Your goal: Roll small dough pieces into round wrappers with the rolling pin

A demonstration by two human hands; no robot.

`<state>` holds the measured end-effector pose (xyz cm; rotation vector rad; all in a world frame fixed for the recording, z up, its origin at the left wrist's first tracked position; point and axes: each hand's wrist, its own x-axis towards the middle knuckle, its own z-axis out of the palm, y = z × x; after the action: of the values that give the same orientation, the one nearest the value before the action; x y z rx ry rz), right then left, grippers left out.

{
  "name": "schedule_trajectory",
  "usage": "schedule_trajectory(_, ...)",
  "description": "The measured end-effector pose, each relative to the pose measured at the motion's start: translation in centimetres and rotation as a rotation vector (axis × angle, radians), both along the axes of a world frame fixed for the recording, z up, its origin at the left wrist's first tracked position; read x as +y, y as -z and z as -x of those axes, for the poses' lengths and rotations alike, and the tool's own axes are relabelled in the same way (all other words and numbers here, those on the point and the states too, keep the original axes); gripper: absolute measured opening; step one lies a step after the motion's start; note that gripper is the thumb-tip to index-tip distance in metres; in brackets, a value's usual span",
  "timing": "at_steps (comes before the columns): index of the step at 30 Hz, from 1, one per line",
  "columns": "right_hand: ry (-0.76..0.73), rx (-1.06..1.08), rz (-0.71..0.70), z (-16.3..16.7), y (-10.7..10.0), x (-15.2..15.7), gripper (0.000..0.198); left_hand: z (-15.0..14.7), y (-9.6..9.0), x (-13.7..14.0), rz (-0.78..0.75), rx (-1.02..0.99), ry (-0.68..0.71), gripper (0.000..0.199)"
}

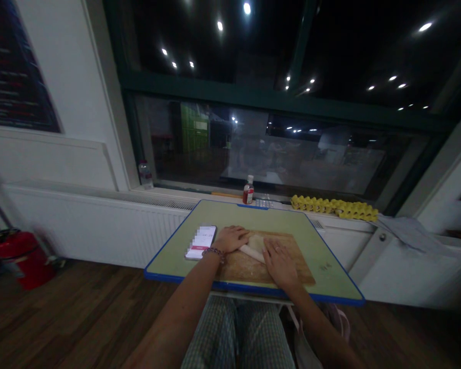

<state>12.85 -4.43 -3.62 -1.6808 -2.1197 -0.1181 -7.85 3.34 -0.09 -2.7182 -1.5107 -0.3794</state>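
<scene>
A flat piece of pale dough [257, 242] lies on a wooden board [246, 274] dusted with flour. Along the dough's near side runs a pale rod-shaped piece [252, 253]; whether it is a rolling pin or rolled-up dough I cannot tell. My left hand [232, 239], with a beaded bracelet at the wrist, rests flat over its left end, fingers stretched out. Over the right end lies my right hand [278, 260], palm down and fingers extended. Both ends of the piece are hidden under my hands.
The board sits on a small blue-edged table [292, 219]. A phone [202, 242] with a lit screen lies left of my left hand. Along the windowsill stand a sauce bottle [248, 190], a plastic bottle [145, 175] and yellow egg trays [334, 207]. A fire extinguisher [23, 258] is at far left.
</scene>
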Motion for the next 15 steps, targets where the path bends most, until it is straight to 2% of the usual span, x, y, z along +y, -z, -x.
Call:
schedule_trajectory(7, -0.009, -0.017, 0.053, -1.8, -0.8, 2.3, 0.054, -0.7, 0.1, -0.1, -0.004, -0.018, -0.038, 0.047)
schedule_trajectory(15, -0.128, -0.045, -0.012, -2.4, -0.5, 0.6, 0.065, -0.6, 0.0, 0.2, 0.001, -0.043, -0.029, 0.052)
